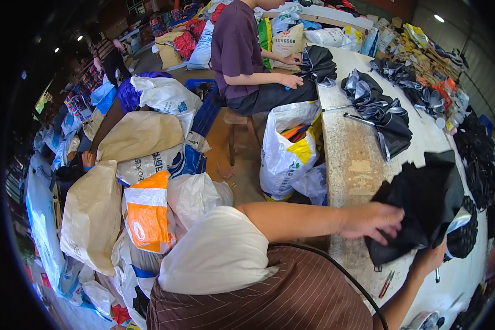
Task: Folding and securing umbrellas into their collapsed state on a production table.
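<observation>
Black fabric (421, 201), at lower right of the frame, appears mid-handling and unfinished, the right hand (430, 258) gripping its lower edge, the left (382, 223) loosely spread over its left edge; dark bundles (389, 118) lie upper right, completion indeterminable.

Worktop (344, 148): long, white, worn brownish along its left side | farther up: crumpled black fabric with silver lining (377, 107), metal rod (360, 119) poking out | beyond, rightward: more black-and-silver fabric (406, 81) | near side: small red-handled tool (386, 285)
</observation>
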`<state>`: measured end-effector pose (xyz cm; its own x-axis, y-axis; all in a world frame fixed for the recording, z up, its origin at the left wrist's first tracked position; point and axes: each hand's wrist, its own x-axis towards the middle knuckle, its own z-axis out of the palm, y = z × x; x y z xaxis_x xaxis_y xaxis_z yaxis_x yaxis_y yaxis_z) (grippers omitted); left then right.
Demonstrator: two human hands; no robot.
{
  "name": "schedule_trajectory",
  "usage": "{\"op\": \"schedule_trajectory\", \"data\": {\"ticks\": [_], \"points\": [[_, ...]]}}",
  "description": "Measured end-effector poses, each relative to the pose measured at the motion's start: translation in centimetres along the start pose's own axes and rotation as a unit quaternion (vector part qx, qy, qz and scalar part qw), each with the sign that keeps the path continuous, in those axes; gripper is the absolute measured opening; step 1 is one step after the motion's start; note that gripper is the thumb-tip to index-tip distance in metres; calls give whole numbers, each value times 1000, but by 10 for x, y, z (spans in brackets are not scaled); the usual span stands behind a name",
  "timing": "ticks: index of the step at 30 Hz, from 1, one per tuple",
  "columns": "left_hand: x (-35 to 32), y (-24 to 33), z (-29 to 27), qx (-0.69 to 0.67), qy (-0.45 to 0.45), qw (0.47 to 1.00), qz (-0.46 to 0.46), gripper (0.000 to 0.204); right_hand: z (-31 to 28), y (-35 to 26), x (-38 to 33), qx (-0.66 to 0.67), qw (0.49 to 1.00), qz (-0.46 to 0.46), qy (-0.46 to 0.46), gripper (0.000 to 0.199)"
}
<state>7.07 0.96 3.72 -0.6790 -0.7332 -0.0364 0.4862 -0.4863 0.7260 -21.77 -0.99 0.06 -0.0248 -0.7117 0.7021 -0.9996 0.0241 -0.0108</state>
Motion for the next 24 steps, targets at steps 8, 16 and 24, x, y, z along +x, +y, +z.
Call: {"op": "schedule_trajectory", "data": {"ticks": [8,16,24], "points": [[46,-17,-103,-171,28,975,138,47,-3,-110,-48,242,901,8,-359,39],[44,-13,-79,-62,190,974,107,43,-4,-114,-49,419,741,20,-525,37],[32,-22,-67,-162,-37,970,177,55,-14,-73,-64,522,679,22,-515,53]]}}
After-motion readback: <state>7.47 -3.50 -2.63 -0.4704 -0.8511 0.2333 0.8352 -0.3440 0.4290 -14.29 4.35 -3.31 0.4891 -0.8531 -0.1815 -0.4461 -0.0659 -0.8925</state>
